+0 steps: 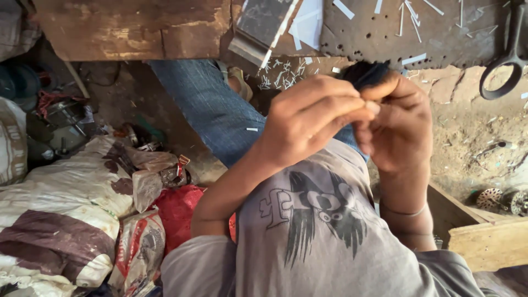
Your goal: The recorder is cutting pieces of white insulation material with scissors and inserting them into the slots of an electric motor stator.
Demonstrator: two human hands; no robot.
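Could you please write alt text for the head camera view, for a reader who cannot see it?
A seated person's left hand and right hand meet in front of their chest, pinching a small black tuft between the fingers. Ahead is a dark board strewn with thin white strips, with scissors at its right edge. Stuffed sacks lie on the dirt floor to the left.

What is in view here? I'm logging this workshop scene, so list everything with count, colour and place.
bristle tuft: one, black, pinched between both hands
scissors: one, dark, top right on the board
dark board: one, top, strewn with pale strips
wooden plank: one, brown, top left
sacks: several, white and brown, lower left
red bag: one, beside the sacks
wooden box: one, tan, lower right
left hand: fingers closed by the tuft
right hand: gripping the tuft
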